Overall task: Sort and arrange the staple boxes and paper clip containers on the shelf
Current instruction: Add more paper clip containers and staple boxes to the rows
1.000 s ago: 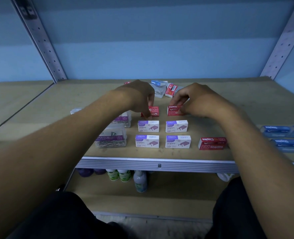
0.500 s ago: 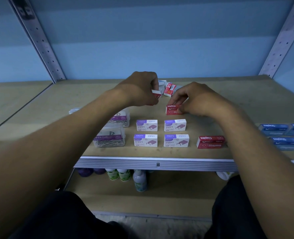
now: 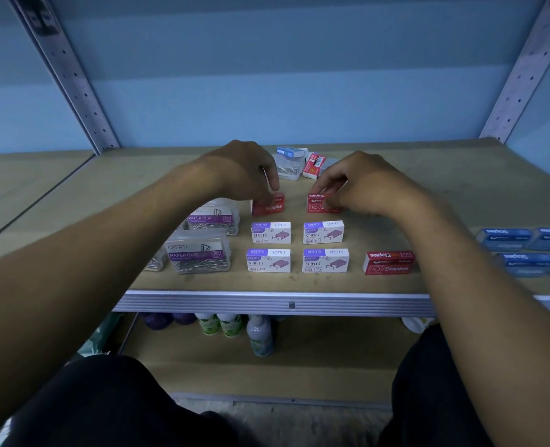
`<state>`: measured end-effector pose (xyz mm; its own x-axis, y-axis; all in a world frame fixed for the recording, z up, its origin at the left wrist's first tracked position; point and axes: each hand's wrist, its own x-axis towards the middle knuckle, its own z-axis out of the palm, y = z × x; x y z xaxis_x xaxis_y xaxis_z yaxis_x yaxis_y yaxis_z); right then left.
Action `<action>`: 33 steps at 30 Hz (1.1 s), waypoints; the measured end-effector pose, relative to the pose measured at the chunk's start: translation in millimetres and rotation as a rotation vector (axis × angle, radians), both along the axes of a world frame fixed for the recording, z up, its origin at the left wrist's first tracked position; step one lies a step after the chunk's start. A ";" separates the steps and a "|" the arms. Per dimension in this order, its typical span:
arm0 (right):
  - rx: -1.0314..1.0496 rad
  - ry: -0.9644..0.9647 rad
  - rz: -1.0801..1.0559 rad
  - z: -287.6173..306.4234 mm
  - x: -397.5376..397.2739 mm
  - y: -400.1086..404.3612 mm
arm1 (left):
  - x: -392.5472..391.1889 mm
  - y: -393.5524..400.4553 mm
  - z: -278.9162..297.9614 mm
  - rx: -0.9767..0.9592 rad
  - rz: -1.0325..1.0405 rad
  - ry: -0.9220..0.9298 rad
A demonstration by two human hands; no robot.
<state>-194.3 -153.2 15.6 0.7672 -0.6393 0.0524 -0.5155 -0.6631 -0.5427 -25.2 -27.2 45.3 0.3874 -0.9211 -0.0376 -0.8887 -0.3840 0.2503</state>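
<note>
On the wooden shelf [image 3: 460, 175], the left hand [image 3: 241, 172] grips a red staple box [image 3: 272, 206]; the right hand [image 3: 364, 185] pinches another red box [image 3: 319, 203]. White staple boxes [image 3: 270, 233] sit just nearer; bare wood lies far left.

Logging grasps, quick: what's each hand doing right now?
Left hand: fingers curled onto the left red staple box, gripping it.
Right hand: fingertips pinching the right red staple box.
</note>
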 end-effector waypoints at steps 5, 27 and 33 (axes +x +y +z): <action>0.011 0.001 -0.002 0.7 -2.1 1.2 | -6.7 -2.4 -5.3 0.002 -0.035 -0.004; -0.065 -0.013 -0.039 20.4 -85.9 -12.9 | -87.2 -38.5 4.0 -0.218 -0.304 -0.031; -0.061 0.006 -0.055 25.7 -114.4 -15.0 | -108.3 -47.2 1.3 -0.212 -0.360 -0.029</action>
<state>-308.6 -168.2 41.4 0.7313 -0.6764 0.0882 -0.5554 -0.6654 -0.4988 -133.5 -74.4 46.6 0.0372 -0.9840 0.1740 -0.9648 0.0100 0.2629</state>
